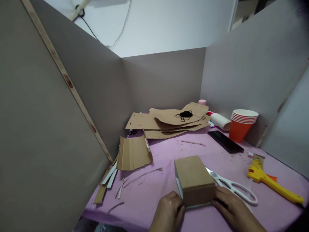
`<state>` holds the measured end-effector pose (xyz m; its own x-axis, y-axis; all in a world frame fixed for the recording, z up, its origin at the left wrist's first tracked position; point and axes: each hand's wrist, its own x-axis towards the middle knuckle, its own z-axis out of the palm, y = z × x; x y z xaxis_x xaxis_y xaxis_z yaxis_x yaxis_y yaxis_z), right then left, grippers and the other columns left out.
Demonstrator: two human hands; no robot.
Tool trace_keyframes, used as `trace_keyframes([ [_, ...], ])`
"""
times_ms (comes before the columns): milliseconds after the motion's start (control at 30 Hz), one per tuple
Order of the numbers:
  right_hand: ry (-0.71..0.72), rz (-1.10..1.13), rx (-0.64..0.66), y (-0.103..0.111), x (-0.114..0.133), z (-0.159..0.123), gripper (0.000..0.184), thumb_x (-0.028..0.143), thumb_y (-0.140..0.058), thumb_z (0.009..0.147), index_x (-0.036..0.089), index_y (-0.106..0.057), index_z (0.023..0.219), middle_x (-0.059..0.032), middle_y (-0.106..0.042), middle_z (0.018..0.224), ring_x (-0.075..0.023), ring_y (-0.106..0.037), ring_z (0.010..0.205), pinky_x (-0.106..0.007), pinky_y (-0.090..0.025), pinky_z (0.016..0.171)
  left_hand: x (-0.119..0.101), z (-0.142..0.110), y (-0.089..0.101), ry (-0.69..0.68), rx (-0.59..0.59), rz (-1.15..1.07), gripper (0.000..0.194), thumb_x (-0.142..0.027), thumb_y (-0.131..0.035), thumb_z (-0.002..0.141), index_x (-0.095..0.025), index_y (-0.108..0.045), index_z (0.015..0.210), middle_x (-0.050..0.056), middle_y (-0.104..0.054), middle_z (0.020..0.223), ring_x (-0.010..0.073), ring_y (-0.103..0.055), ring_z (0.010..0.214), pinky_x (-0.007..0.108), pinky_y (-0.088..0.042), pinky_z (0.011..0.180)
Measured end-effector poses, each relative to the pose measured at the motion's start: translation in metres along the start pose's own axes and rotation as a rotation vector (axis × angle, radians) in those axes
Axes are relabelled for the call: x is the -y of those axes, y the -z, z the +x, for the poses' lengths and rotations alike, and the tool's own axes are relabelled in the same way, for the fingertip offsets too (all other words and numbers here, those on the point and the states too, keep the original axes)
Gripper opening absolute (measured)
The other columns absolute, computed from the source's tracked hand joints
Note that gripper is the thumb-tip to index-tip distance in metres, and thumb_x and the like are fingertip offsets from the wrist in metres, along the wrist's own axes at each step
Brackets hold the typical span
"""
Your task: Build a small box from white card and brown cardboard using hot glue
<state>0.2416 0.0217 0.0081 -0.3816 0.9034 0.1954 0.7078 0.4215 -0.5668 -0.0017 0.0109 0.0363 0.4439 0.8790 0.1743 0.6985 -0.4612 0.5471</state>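
Observation:
A small brown cardboard box (pixel 194 178) stands on the pink table (pixel 156 196) near the front edge. My left hand (pixel 170 206) presses its near left corner with curled fingers. My right hand (pixel 230 204) grips the near right side, fingers closed against the cardboard. White scissors (pixel 231 186) lie just right of the box, partly under my right hand.
A curved cardboard piece (pixel 134 153) and paper strips (pixel 111 175) lie at left. Flat cardboard sheets (pixel 169 120) with black thread (pixel 185 114) are stacked at the back. A glue bottle (pixel 219 120), orange cups (pixel 242 124), a black phone (pixel 225 141) and a yellow glue gun (pixel 270 180) sit at right. Grey partitions enclose the table.

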Motion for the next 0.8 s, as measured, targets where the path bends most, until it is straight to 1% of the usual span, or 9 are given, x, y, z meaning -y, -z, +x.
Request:
trace_keyframes([
  [100, 0.004, 0.011, 0.012, 0.0, -0.003, 0.002, 0.026, 0.025, -0.042, 0.091, 0.024, -0.066, 0.079, -0.0065, -0.066, 0.081, -0.0231, -0.062, 0.081, -0.035, -0.049, 0.078, 0.001, 0.002, 0.0, -0.012, 0.004, 0.001, 0.018, -0.001, -0.052, 0.074, -0.012, -0.066, 0.07, 0.01, -0.068, 0.075, 0.018, -0.063, 0.071, 0.021, -0.041, 0.061],
  [167, 0.013, 0.026, 0.027, 0.003, -0.001, 0.003, 0.026, 0.025, -0.042, 0.092, 0.024, -0.067, 0.083, -0.007, -0.067, 0.084, -0.023, -0.062, 0.083, -0.035, -0.049, 0.081, 0.001, 0.002, 0.0, -0.012, 0.006, -0.008, 0.018, -0.001, -0.052, 0.074, -0.012, -0.066, 0.07, 0.01, -0.068, 0.075, 0.0175, -0.063, 0.072, 0.021, -0.041, 0.061],
  [233, 0.014, 0.034, 0.041, 0.006, 0.002, 0.004, 0.028, 0.025, -0.042, 0.092, 0.023, -0.067, 0.083, -0.0075, -0.066, 0.084, -0.0227, -0.061, 0.083, -0.036, -0.048, 0.083, 0.001, 0.002, 0.001, -0.004, 0.01, -0.026, 0.018, -0.002, -0.052, 0.076, -0.013, -0.065, 0.071, 0.009, -0.067, 0.076, 0.0167, -0.062, 0.072, 0.021, -0.04, 0.062],
  [400, -0.006, 0.024, 0.02, 0.012, 0.008, 0.005, 0.028, 0.025, -0.045, 0.091, 0.023, -0.067, 0.075, -0.0066, -0.066, 0.079, -0.0221, -0.06, 0.08, -0.035, -0.048, 0.081, 0.001, 0.001, 0.002, 0.052, 0.01, -0.056, 0.017, -0.006, -0.05, 0.078, -0.016, -0.061, 0.069, 0.006, -0.065, 0.075, 0.0156, -0.061, 0.071, 0.021, -0.039, 0.063],
  [467, -0.015, 0.024, 0.0, 0.012, 0.009, 0.005, 0.026, 0.026, -0.046, 0.091, 0.023, -0.067, 0.075, -0.0061, -0.066, 0.079, -0.0221, -0.06, 0.081, -0.034, -0.048, 0.08, 0.001, 0.001, 0.003, 0.071, 0.011, -0.064, 0.015, -0.007, -0.05, 0.077, -0.016, -0.061, 0.072, 0.005, -0.065, 0.076, 0.0155, -0.06, 0.071, 0.022, -0.039, 0.063],
  [567, -0.02, 0.022, -0.006, 0.013, 0.011, 0.005, 0.026, 0.025, -0.046, 0.091, 0.022, -0.067, 0.076, -0.0058, -0.065, 0.08, -0.0218, -0.06, 0.083, -0.033, -0.048, 0.079, 0.001, 0.003, 0.004, 0.067, 0.035, -0.093, 0.016, -0.007, -0.049, 0.075, -0.017, -0.062, 0.076, 0.004, -0.066, 0.079, 0.0156, -0.06, 0.074, 0.022, -0.04, 0.066],
  [700, -0.027, 0.015, 0.0, 0.017, 0.016, 0.007, 0.027, 0.021, -0.045, 0.091, 0.022, -0.067, 0.075, -0.0055, -0.065, 0.08, -0.0214, -0.06, 0.084, -0.032, -0.047, 0.078, -0.002, 0.008, 0.007, 0.079, 0.045, -0.101, 0.019, -0.007, -0.048, 0.073, -0.018, -0.063, 0.072, 0.004, -0.067, 0.077, 0.0159, -0.061, 0.072, 0.022, -0.042, 0.066],
  [800, -0.043, 0.03, -0.016, 0.02, 0.021, 0.009, 0.025, 0.018, -0.047, 0.09, 0.021, -0.067, 0.076, -0.0049, -0.065, 0.081, -0.0204, -0.06, 0.083, -0.03, -0.046, 0.077, -0.004, 0.011, 0.009, 0.081, 0.052, -0.098, 0.021, -0.008, -0.047, 0.072, -0.018, -0.065, 0.074, 0.004, -0.067, 0.076, 0.0166, -0.061, 0.072, 0.022, -0.044, 0.067],
])
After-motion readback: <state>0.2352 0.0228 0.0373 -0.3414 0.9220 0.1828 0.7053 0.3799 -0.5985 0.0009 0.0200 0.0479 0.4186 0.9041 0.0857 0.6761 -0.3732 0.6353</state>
